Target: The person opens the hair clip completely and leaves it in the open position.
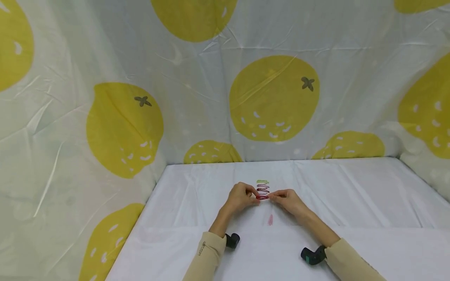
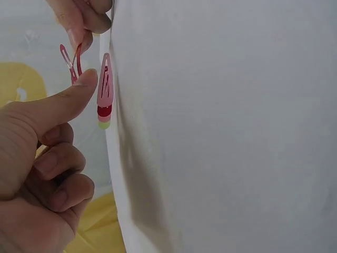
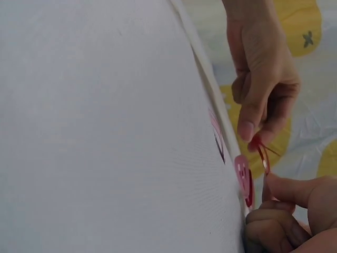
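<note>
A red snap hair clip (image 1: 262, 198) is held between both hands above the white table. My left hand (image 1: 241, 196) pinches one end with thumb and finger, while my right hand (image 1: 289, 200) pinches the opposite end. In the left wrist view the two parts of the red clip (image 2: 79, 62) stand spread apart. Just beyond the hands lies a column of snap clips (image 1: 263, 187) in green, pink and dark red, partly hidden by the fingers. Closer to me, a single pink clip (image 1: 270, 220) lies on the table, pointing away.
White cloth covers the table (image 1: 351, 195). Behind and to the left hangs a curtain (image 1: 197, 97) printed with yellow lemons. Black wrist devices (image 1: 314, 255) are strapped at both sleeve cuffs.
</note>
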A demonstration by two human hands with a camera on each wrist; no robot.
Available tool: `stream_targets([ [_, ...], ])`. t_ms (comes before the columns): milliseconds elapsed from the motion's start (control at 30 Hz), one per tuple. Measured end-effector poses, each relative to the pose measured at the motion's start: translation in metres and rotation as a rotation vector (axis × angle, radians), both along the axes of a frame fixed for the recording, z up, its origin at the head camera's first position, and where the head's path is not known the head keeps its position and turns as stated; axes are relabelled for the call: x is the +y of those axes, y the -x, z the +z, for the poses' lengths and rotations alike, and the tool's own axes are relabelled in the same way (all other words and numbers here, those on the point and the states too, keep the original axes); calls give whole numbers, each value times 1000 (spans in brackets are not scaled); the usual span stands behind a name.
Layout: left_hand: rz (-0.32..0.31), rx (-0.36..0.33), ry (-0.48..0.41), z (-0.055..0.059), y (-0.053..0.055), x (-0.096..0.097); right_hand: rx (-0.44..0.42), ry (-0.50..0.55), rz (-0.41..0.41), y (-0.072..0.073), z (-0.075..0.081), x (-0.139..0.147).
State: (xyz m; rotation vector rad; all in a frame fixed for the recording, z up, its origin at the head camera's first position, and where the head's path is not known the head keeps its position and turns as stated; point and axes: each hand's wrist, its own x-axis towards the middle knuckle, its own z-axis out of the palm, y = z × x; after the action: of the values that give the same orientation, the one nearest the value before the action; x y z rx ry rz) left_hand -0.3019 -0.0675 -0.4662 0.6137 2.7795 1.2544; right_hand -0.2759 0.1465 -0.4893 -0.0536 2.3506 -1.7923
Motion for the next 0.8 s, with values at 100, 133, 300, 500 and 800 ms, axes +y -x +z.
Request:
stream_targets([
  [100, -17, 101, 89, 2, -2, 0, -42, 33, -20, -1, 2, -1],
  [133, -29, 131, 121, 3, -2, 0, -57, 44, -26, -1, 3, -1],
  [300, -84, 212, 235, 6, -5, 0, -112, 102, -30, -2, 5, -2],
  [500, -122, 214, 287, 8, -6, 1, -118, 110, -29, -4, 6, -1],
  [800, -131, 302, 360, 8, -6, 3, -126, 176, -19, -6, 10, -3],
])
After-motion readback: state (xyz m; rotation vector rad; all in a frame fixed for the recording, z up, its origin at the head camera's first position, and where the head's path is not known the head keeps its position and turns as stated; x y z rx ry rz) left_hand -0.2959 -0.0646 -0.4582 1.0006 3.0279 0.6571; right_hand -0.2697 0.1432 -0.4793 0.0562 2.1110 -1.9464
